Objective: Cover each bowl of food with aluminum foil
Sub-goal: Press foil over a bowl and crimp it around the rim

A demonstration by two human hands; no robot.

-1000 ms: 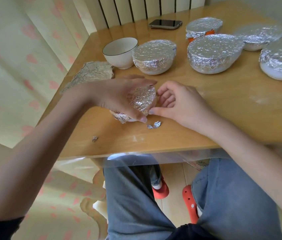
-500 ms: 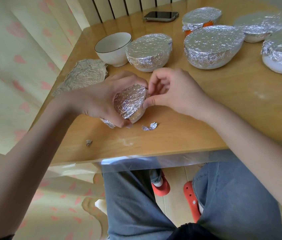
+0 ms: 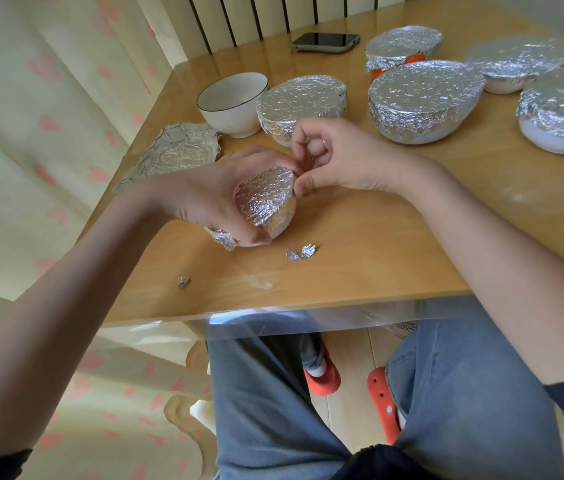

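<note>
Near the table's front edge, the right hand [image 3: 339, 161] pinches the foil rim of a small bowl [image 3: 266, 199] between thumb and forefinger. Around that tilted bowl curls the left hand [image 3: 211, 199], gripping it just above the table [image 3: 377, 244]. Beyond stand foil-covered bowls [image 3: 303, 105] (one white bowl [image 3: 232, 103] uncovered).

Crinkled shiny foil [image 3: 266, 195]; glossy wooden table [image 3: 394, 244].

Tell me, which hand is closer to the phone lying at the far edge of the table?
Right. The right hand sits just below the phone; the left hand is lower and further left.
</note>
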